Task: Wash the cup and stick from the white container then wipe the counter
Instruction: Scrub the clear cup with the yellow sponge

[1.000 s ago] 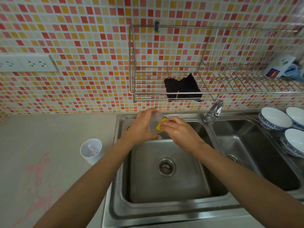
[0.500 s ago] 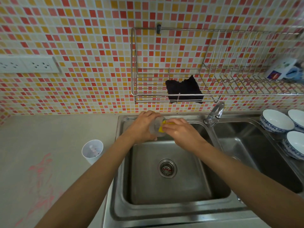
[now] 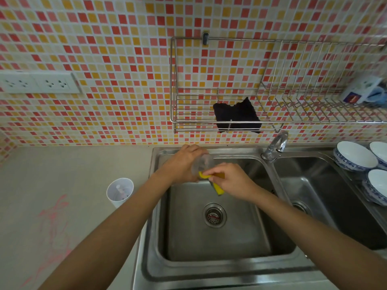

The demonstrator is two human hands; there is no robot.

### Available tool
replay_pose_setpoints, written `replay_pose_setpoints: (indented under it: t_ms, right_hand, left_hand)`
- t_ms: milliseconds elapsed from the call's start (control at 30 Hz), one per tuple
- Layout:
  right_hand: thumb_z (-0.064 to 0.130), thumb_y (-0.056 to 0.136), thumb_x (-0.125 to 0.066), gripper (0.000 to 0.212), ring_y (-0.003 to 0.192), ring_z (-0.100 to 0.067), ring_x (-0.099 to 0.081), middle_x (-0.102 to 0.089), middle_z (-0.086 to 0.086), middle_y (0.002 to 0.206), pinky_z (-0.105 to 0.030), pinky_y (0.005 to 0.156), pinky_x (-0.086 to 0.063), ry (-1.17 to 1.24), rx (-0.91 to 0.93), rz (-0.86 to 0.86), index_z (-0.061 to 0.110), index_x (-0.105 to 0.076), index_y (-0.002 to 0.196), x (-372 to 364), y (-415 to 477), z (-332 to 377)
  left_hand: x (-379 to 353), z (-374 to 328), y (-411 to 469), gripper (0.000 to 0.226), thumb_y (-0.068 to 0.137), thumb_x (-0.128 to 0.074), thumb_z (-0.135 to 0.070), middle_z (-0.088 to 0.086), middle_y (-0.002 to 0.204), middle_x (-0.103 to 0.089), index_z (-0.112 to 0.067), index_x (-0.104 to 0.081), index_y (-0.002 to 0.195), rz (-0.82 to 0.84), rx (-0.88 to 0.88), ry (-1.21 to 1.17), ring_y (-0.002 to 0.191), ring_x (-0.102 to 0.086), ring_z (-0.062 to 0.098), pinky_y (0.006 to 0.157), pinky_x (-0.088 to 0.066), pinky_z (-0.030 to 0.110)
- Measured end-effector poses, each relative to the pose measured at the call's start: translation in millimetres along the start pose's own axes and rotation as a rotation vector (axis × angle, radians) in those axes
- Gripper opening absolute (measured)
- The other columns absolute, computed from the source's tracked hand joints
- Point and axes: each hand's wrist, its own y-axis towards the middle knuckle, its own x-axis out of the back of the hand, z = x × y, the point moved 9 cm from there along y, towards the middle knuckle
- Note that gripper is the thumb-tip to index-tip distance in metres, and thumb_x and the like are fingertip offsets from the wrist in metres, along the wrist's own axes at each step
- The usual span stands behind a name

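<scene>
1. Head view. Status, as a judgement: the first of three jobs is in hand, and none shows as complete.
2. The left hand (image 3: 181,164) holds the cup (image 3: 204,163) over the back of the sink (image 3: 146,266). Its fingers are wrapped round the clear wall, and the cup is tilted with its mouth toward the other hand.
3. The right hand (image 3: 232,181) grasps a yellow sponge (image 3: 219,189), with the fingers pinched on it. The sponge touches the cup at its rim and lower side. Judgement: scrubbing of the cup is under way, not finished.
4. No stream shows at the faucet (image 3: 276,145). Whether the cup has been rinsed cannot be told, so rinsing is judged outstanding.
5. The container (image 3: 119,194) stands upright on the tabletop (image 3: 69,170), just left of the sink and apart from both hands. A pale, pinkish item lies inside. It is taken to be the stick (image 3: 119,189), though it is too small to confirm. Judgement: the stick is not yet washed.
6. Pink smears (image 3: 54,218) mark the tabletop near the container, on the side toward the person. Judgement: wiping has not begun.
7. A black cloth (image 3: 236,116) sits in the wall rack (image 3: 173,84) above the sink, with neither hand on it. It looks a likely means for the wipe.
8. Bowls (image 3: 354,156) sit at the far right beside the second basin and are not part of the task.
</scene>
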Motion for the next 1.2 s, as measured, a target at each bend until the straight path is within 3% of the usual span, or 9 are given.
replay_pose_setpoints:
  t_ms: [133, 300, 500, 600, 700, 867, 933, 1067, 1200]
  right_hand:
    - [0.004, 0.077, -0.074, 0.039, 0.112, -0.02, -0.058, -0.07, 0.002, 0.113, -0.04, 0.087, -0.053, -0.306, 0.267, -0.041, 0.018, -0.07, 0.112, 3, -3, 11]
    - [0.001, 0.071, -0.078, 0.037, 0.108, -0.024, -0.06, -0.071, -0.002, 0.108, -0.038, 0.086, -0.055, -0.389, 0.298, -0.107, 0.014, -0.071, 0.105, 10, -1, 17]
    - [-0.006, 0.075, -0.073, 0.035, 0.107, -0.025, -0.061, -0.071, -0.006, 0.11, -0.035, 0.094, -0.051, -0.257, 0.247, -0.215, 0.008, -0.072, 0.107, 29, -3, 24]
    - [0.003, 0.085, -0.066, 0.03, 0.1, -0.021, -0.065, -0.072, -0.005, 0.108, -0.032, 0.093, -0.05, -0.027, 0.045, -0.092, 0.014, -0.071, 0.112, 24, 5, 12]
    - [0.012, 0.09, -0.063, 0.027, 0.093, -0.019, -0.066, -0.073, -0.001, 0.103, -0.034, 0.086, -0.051, 0.139, -0.082, 0.034, 0.021, -0.071, 0.114, 13, 9, 2]
    - [0.001, 0.068, -0.077, 0.038, 0.112, -0.024, -0.059, -0.072, 0.001, 0.108, -0.037, 0.086, -0.048, -0.506, 0.269, -0.058, 0.015, -0.073, 0.104, 18, 7, 25]
    - [0.0, 0.067, -0.076, 0.038, 0.109, -0.025, -0.06, -0.071, -0.001, 0.107, -0.037, 0.086, -0.049, -0.496, 0.24, -0.131, 0.013, -0.073, 0.103, 20, 3, 25]
    - [0.007, 0.089, -0.061, 0.031, 0.108, -0.017, -0.054, -0.069, -0.001, 0.109, -0.025, 0.095, -0.04, -0.064, -0.007, -0.005, 0.02, -0.07, 0.115, 6, 7, 9]
    - [0.001, 0.076, -0.07, 0.037, 0.111, -0.02, -0.055, -0.071, 0.004, 0.107, -0.037, 0.088, -0.044, -0.372, 0.175, -0.004, 0.02, -0.072, 0.108, 12, 5, 18]
  left_hand:
    - [3, 0, 1, 0.087, 0.063, -0.087, -0.027, 0.003, 0.136, -0.048, -0.016, -0.045, 0.138, 0.026, 0.011, -0.059, 0.125, -0.041, 0.019, 0.11, -0.03, 0.031]
    - [8, 2, 3, 0.089, 0.065, -0.085, -0.027, 0.001, 0.136, -0.046, -0.017, -0.038, 0.14, 0.022, 0.075, -0.192, 0.124, -0.041, 0.016, 0.106, -0.034, 0.027]
    - [6, 6, -6, 0.101, 0.058, -0.091, -0.032, 0.005, 0.136, -0.042, -0.013, -0.032, 0.137, -0.164, 0.15, -0.254, 0.123, -0.043, 0.015, 0.1, -0.045, 0.031]
    - [12, 6, -9, 0.093, 0.056, -0.092, -0.029, 0.007, 0.131, -0.04, -0.009, -0.041, 0.132, -0.223, 0.106, -0.163, 0.116, -0.045, 0.018, 0.091, -0.051, 0.031]
    - [12, 3, -7, 0.087, 0.059, -0.089, -0.029, 0.004, 0.131, -0.044, -0.011, -0.044, 0.132, -0.19, 0.077, -0.118, 0.117, -0.044, 0.016, 0.096, -0.047, 0.033]
    - [20, -6, -1, 0.084, 0.058, -0.088, -0.025, 0.004, 0.127, -0.05, -0.012, -0.047, 0.13, -0.174, -0.003, -0.124, 0.115, -0.045, 0.016, 0.098, -0.043, 0.029]
    - [22, -7, 2, 0.084, 0.057, -0.089, -0.024, 0.005, 0.126, -0.051, -0.011, -0.048, 0.13, -0.169, -0.022, -0.117, 0.115, -0.046, 0.018, 0.097, -0.043, 0.03]
    - [14, -7, 1, 0.082, 0.059, -0.087, -0.027, 0.005, 0.125, -0.05, -0.012, -0.049, 0.13, -0.123, -0.06, -0.072, 0.113, -0.048, 0.018, 0.096, -0.046, 0.033]
    - [5, -12, 0, 0.083, 0.061, -0.086, -0.025, 0.004, 0.13, -0.048, -0.013, -0.047, 0.134, -0.066, -0.067, -0.053, 0.118, -0.048, 0.019, 0.1, -0.044, 0.03]
